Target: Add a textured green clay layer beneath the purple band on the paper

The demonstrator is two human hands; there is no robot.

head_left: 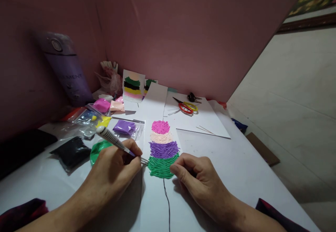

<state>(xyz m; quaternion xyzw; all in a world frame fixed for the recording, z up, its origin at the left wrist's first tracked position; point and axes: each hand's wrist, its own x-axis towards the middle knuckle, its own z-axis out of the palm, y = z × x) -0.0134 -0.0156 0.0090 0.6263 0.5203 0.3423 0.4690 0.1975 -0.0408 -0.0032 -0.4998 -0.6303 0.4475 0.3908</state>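
Note:
My left hand (115, 172) is closed round a pen-like tool (112, 139) with a white dotted grip, its metal tip at the left edge of a clay picture (162, 149). The picture is built of thin clay strands in bands: pink on top, then peach, purple and green, on a white paper strip (157, 204) with a black line running down from it. My right hand (195, 177) rests on the paper at the picture's lower right, fingers curled together with the thumb against the green band; nothing shows in it.
Bags of clay lie at the left: purple (124, 127), pink (102, 105), yellow (104, 121), black (70, 151) and a green lump (97, 150). Red and yellow scissors (187, 106) lie on white sheets behind. A purple bottle (67, 69) and a finished striped card (133, 85) stand by the pink wall.

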